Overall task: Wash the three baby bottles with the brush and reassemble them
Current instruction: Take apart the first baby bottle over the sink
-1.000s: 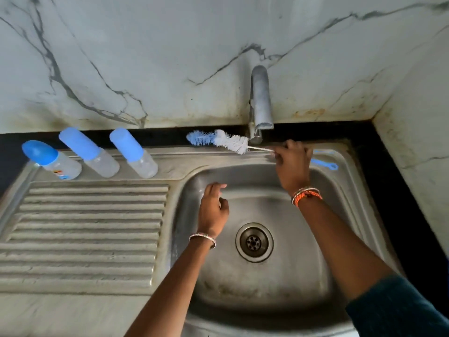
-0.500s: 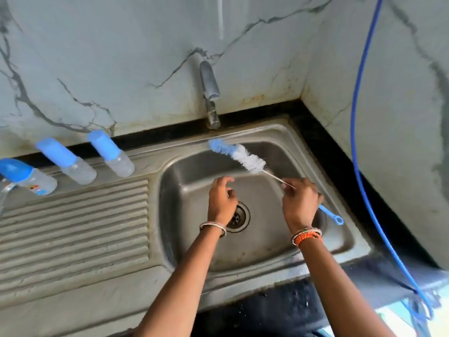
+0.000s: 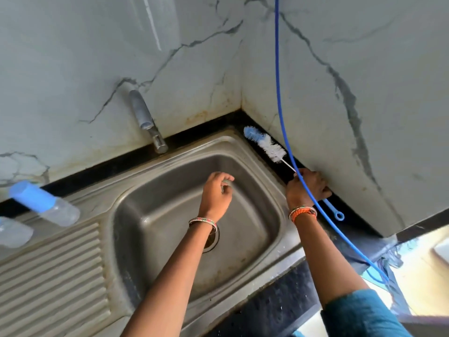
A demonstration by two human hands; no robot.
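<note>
Right hand (image 3: 306,188) grips the brush (image 3: 272,148) by its thin handle, fingers curled round it, down on the dark bench strip (image 3: 345,210) betw. the sink (image 3: 155,164) and the side wall. Brush head, blue tip and white bristles, points up toward the corner; the blue loop end of the handle sticks out below the hand. A blue hose (image 3: 281,113) hangs down the wall and crosses in front of that hand (whether it touches, can't tell).

Left hand (image 3: 217,194) hovers over the basin, fingers loosely curled, holding nothing, well apart from the brush. Tap (image 3: 145,120) sits at the back rim.

Bottles are way off to the left: one capped baby bottle (image 3: 46,203) lies on the sink's rim above the ribbed drainboard (image 3: 48,271), blue cap pointing up-left, and a second bottle (image 3: 13,231) is cut off at the frame edge just below it. Neither hand is near them.
</note>
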